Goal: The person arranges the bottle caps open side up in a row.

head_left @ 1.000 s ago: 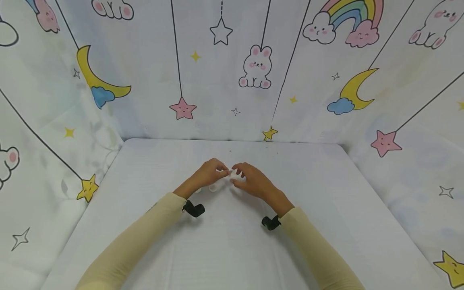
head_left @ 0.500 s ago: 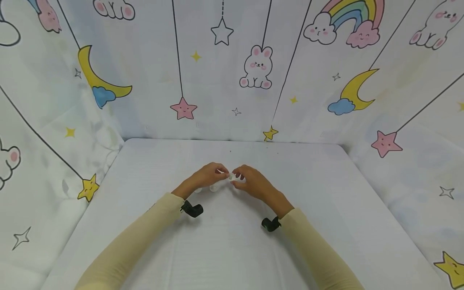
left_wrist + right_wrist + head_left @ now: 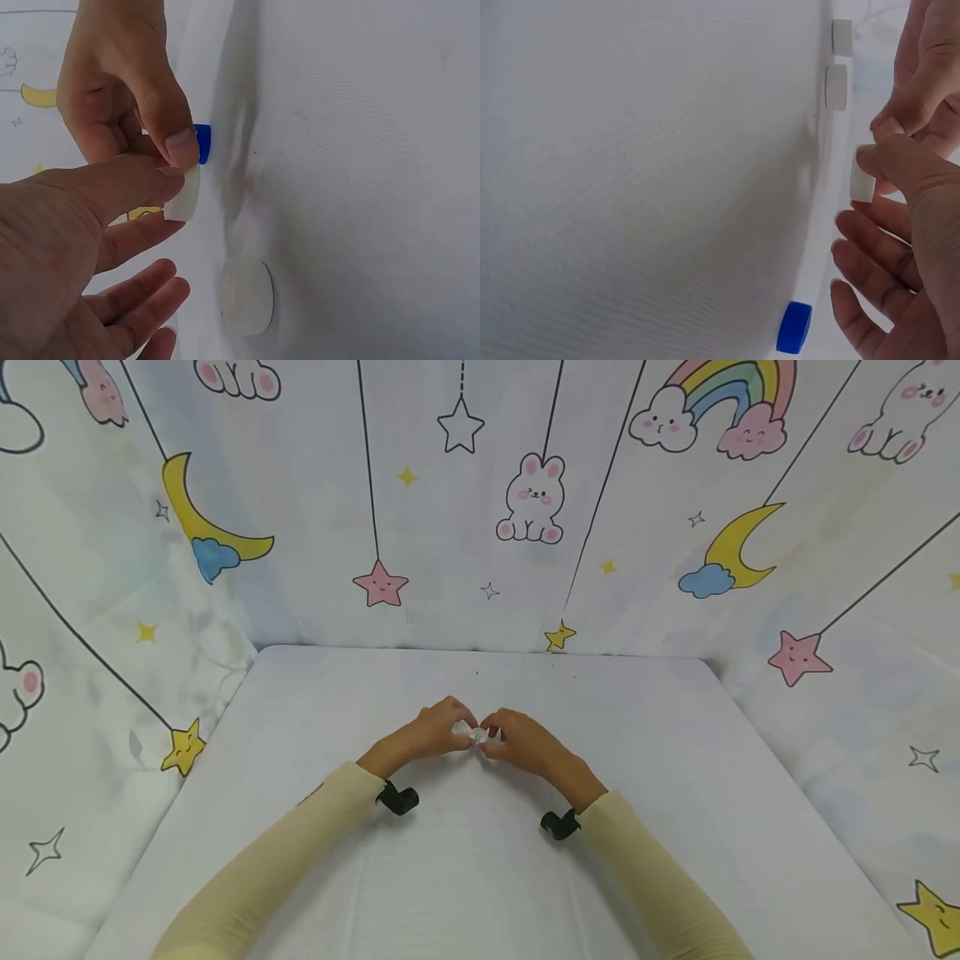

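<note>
Between my two hands is a small round white cap (image 3: pixel 184 199), a short disc held off the table. My left hand (image 3: pixel 427 732) pinches it between thumb and index finger, with the other fingers spread loosely. From the other side my right hand (image 3: pixel 527 742) pinches its edge, the two thumb tips close together. In the right wrist view the same white cap (image 3: pixel 862 184) partly hides behind the right thumb. A blue cap (image 3: pixel 793 328) lies on the table by the right hand. Two more white caps, one farther (image 3: pixel 843 37) and one nearer (image 3: pixel 836 88), rest on the left hand's side.
The hands work over a table (image 3: pixel 480 877) with a white cover. Cloth walls with printed stars, moons and a rabbit (image 3: pixel 533 497) rise behind it and at both sides. A black wrist camera (image 3: pixel 397 798) hangs below each sleeve cuff.
Both hands have come slightly nearer the body and closer together around the held white cap. The left thumb has moved down, and the left hand now covers the white caps seen beneath it earlier.
</note>
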{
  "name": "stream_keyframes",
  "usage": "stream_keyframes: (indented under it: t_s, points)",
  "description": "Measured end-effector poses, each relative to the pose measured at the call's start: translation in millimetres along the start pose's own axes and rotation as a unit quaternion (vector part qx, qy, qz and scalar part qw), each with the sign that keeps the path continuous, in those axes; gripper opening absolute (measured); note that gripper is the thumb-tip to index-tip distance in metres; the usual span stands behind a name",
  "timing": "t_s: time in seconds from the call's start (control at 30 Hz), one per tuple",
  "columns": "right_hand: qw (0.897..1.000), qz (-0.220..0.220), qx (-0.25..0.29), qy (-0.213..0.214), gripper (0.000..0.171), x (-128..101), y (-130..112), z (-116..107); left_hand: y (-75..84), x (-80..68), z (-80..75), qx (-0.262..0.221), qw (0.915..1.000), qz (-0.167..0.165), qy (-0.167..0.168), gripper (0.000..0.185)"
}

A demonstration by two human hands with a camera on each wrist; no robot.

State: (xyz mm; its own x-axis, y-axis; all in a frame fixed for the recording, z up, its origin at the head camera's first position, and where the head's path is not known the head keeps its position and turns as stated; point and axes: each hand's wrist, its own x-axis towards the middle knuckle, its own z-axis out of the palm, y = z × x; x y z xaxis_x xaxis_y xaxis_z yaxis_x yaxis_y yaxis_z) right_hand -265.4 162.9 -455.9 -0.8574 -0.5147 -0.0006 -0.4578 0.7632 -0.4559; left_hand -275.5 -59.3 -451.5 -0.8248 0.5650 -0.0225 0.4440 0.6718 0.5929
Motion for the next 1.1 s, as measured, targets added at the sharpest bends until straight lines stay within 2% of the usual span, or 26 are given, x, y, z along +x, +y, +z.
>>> stream_keyframes:
  t_s: [0.33,0.57,0.73,0.9,1.1]
  points:
    - [0.999,-0.016,-0.045,-0.005,0.032,-0.5,0.9,6.9,-1.5,1.9,13.0,0.097,0.9946,0.031,0.019,0.027]
    - [0.997,-0.026,-0.076,0.000,0.032,-1.1,0.5,9.0,2.6,-0.5,14.7,0.117,0.9923,0.035,0.019,0.025]
    - [0.997,-0.025,-0.079,-0.002,0.032,-1.6,-0.2,9.5,4.7,-1.5,15.5,0.123,0.9916,0.036,0.019,0.024]
    - [0.996,-0.021,-0.087,-0.004,0.033,-1.9,-1.0,9.1,4.2,-1.3,16.6,0.123,0.9916,0.036,0.022,0.025]
    - [0.994,-0.037,-0.102,0.007,0.031,-1.7,0.9,10.5,2.4,-1.1,18.4,0.131,0.9901,0.042,0.028,0.025]
